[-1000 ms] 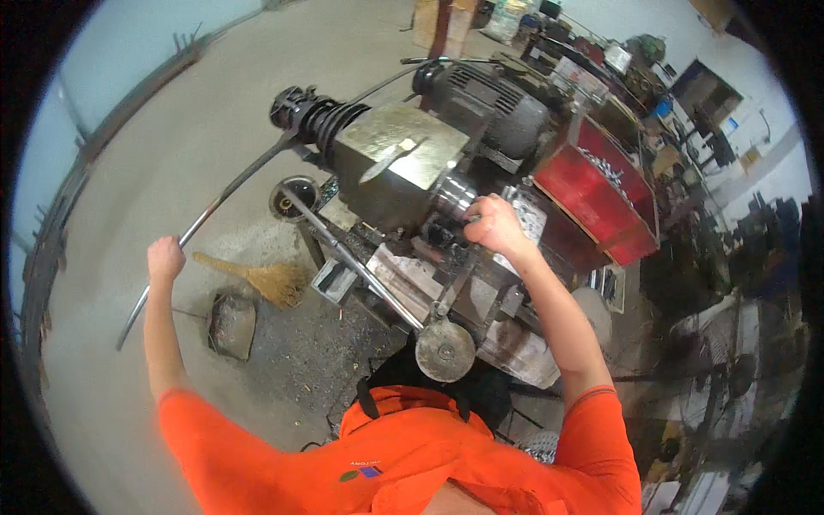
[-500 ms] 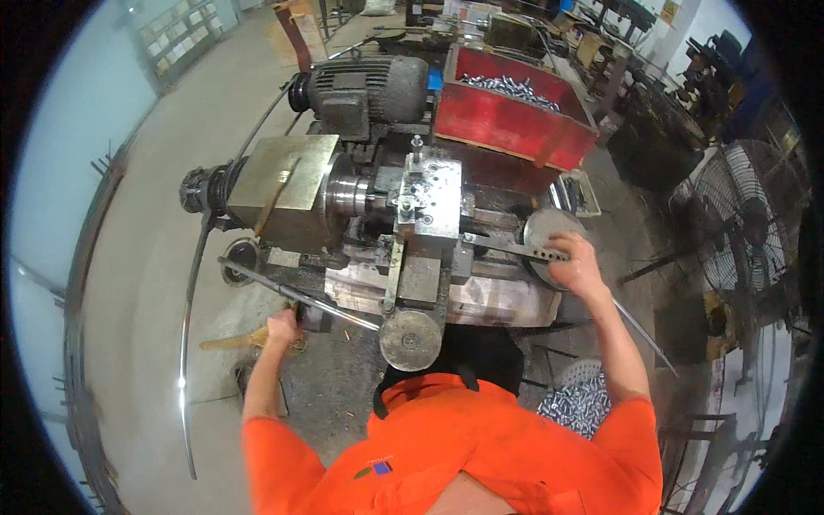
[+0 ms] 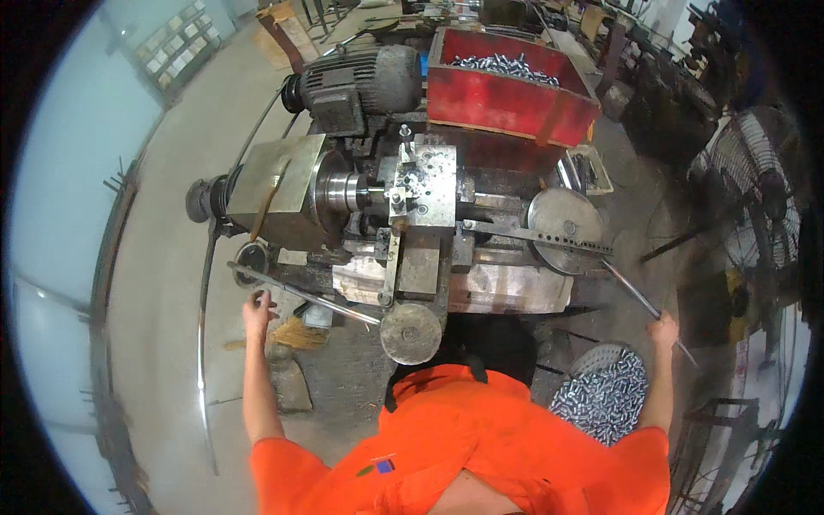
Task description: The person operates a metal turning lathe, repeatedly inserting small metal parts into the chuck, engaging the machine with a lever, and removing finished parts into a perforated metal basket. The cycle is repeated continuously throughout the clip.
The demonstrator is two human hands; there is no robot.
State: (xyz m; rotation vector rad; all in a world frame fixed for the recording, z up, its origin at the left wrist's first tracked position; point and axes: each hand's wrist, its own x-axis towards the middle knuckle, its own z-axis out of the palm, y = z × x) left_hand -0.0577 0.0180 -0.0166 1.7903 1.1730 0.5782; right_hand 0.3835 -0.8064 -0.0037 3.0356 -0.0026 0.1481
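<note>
Left hand (image 3: pixel 257 311) open, fingers touching the long lever rod (image 3: pixel 302 294) of the lathe (image 3: pixel 403 215); right hand (image 3: pixel 663 330) closed around the capstan handle bar (image 3: pixel 637 296).

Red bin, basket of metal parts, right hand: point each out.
red bin (image 3: pixel 506 103), head view, front wall.
basket of metal parts (image 3: pixel 601 399), head view, heap of parts.
right hand (image 3: pixel 663 329), head view, back of hand.

lathe (image 3: pixel 412 215) blocks ahead — floor (image 3: pixel 163 257) open
</note>
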